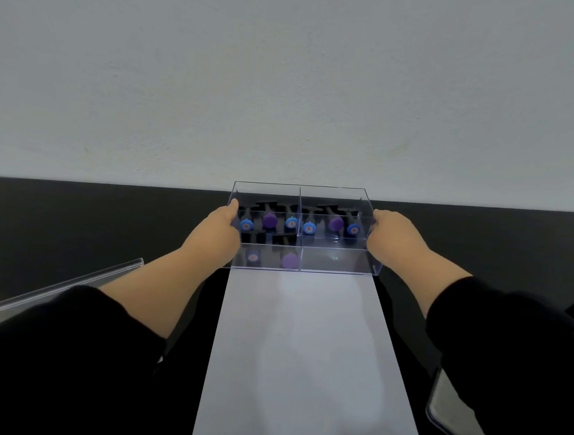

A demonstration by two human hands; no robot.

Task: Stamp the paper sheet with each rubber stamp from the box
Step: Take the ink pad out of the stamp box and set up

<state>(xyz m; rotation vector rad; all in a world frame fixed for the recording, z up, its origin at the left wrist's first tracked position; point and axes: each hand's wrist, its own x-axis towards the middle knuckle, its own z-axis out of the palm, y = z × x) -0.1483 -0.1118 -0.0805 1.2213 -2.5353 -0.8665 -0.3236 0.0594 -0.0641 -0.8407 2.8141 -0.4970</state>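
Hands grip a clear, partitioned plastic box of blue and purple rubber stamps, left hand and right hand at opposite ends, apparently resting on the black worktop beyond a white paper sheet.

A dark bench is running along the pale wall, and a long white paper sheet is lying flat down its middle. At the sheet's far end a clear box is sitting on the bench, its near edge meeting the paper. A clear plastic piece is lying off to the left, and another clear-edged piece is showing at the right.
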